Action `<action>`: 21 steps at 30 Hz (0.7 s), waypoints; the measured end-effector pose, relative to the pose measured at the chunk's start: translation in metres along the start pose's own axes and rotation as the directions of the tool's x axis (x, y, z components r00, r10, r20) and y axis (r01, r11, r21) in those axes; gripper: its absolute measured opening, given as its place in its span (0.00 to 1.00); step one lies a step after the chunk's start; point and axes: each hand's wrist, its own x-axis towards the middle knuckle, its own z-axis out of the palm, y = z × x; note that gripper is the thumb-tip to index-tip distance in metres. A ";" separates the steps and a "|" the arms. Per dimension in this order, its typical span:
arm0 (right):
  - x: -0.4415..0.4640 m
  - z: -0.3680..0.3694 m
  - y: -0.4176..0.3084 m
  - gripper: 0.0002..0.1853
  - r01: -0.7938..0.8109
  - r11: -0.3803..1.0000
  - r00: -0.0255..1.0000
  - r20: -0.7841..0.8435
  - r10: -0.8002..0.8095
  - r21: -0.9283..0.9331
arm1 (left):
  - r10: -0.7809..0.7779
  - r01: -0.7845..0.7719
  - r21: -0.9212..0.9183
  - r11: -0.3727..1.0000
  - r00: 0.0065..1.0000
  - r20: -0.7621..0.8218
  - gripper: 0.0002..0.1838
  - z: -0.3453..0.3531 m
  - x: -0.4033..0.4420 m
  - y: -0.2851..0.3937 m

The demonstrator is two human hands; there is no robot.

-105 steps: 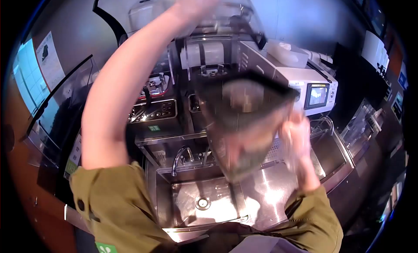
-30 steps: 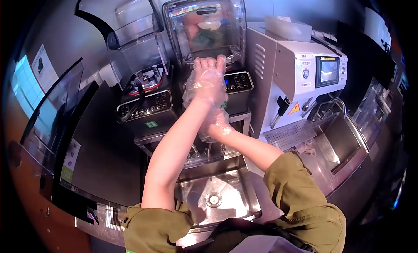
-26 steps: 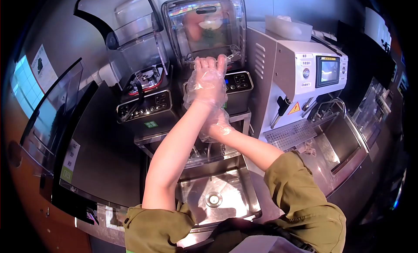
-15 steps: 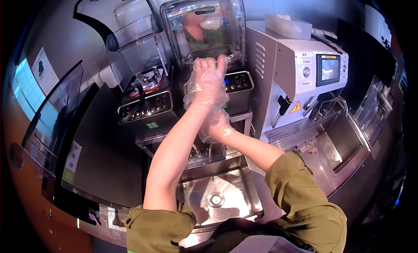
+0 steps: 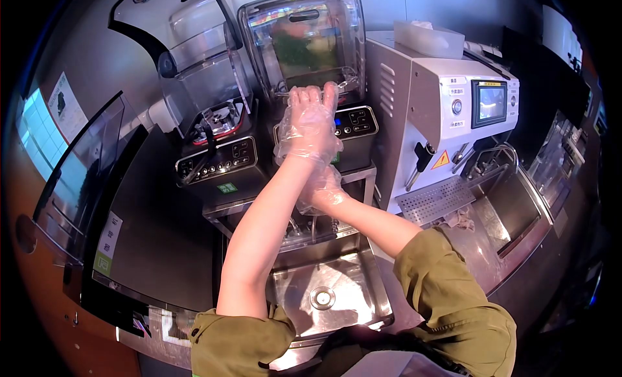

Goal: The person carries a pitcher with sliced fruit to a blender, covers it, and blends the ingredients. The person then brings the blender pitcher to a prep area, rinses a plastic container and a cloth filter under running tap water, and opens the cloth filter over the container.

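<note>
Thin, clear plastic gloves [image 5: 324, 143] wrinkle glossily over both hands [image 5: 310, 121]. The blender cover [image 5: 304, 43] behind them looks like smooth, shiny transparent plastic. From here the sink [image 5: 337, 283] gleams as bare metal; the sleeves [image 5: 447, 267] are matt, creased cloth. The boxy machine [image 5: 392, 127] wears a smooth, satin casing above a perforated metal drip tray [image 5: 435, 200].

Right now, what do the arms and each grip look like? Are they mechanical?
No, they're human. The left grip and the partly hidden right grip each wear a loose, crinkled, see-through plastic glove. The left sleeve and right sleeve are olive green, ending around the elbows. The forearms are bare, with no cables visible.
</note>
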 end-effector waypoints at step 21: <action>-0.001 -0.036 -0.020 0.16 -0.029 0.994 0.976 0.211 0.052 -0.110 | 0.015 -0.019 -0.057 0.998 0.998 -0.068 0.52 0.004 -0.001 -0.002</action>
